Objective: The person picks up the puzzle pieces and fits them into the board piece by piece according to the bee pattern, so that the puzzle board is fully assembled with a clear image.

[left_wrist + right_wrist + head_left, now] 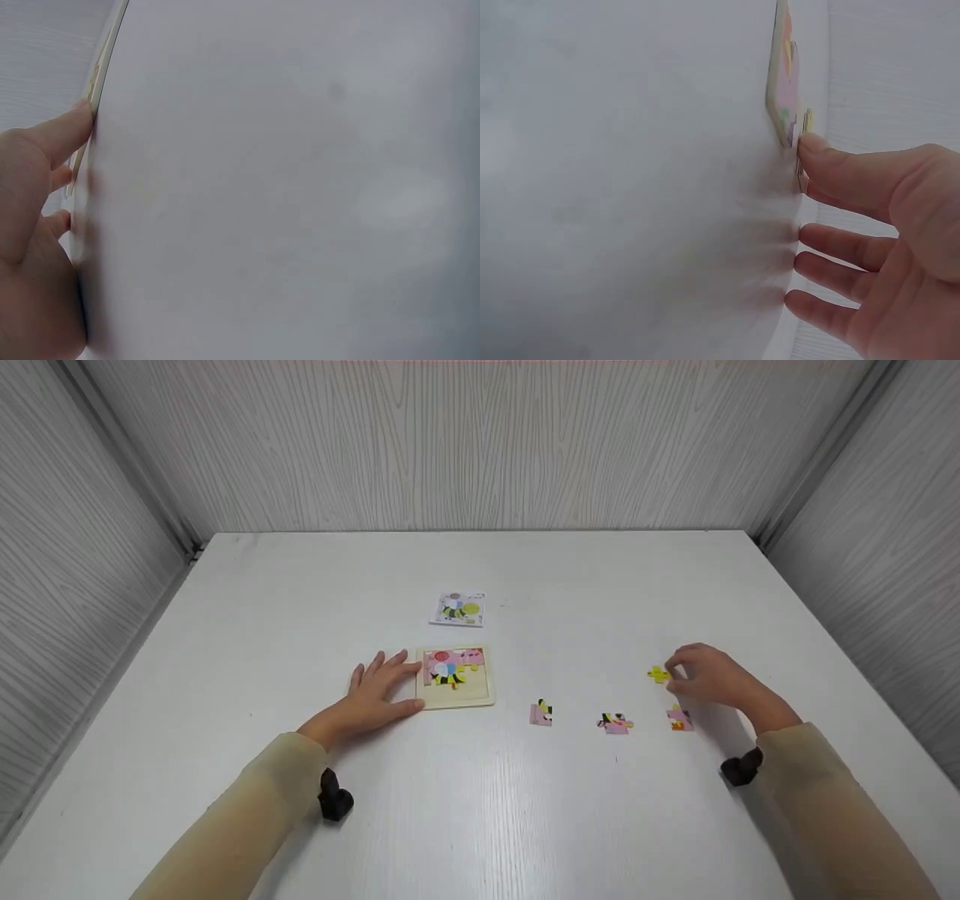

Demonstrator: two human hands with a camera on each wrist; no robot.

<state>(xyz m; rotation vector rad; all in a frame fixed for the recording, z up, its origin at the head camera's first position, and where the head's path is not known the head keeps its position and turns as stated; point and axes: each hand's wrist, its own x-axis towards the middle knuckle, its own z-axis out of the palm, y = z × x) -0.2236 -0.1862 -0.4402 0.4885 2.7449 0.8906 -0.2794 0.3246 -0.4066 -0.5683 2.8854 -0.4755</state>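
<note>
Tray (474,688) touched by L hand (370,699), fingers spread; R hand (709,678) prob. pinching yellow puzzle pc (657,674).

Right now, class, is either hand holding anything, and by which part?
The right hand pinches the yellow puzzle piece at its right end, between thumb and index finger. The left hand only touches the wooden tray at its left edge.

The square puzzle tray of pale wood (472,691) bears a pink picture, where one bee has yellow and black stripes. The small cross-shaped puzzle piece (657,674) is yellow. The leftmost pink jigsaw piece (541,715) carries yellow and black. The flat tabletop (570,810) is white; the long cloth sleeves (825,791) are beige.
</note>
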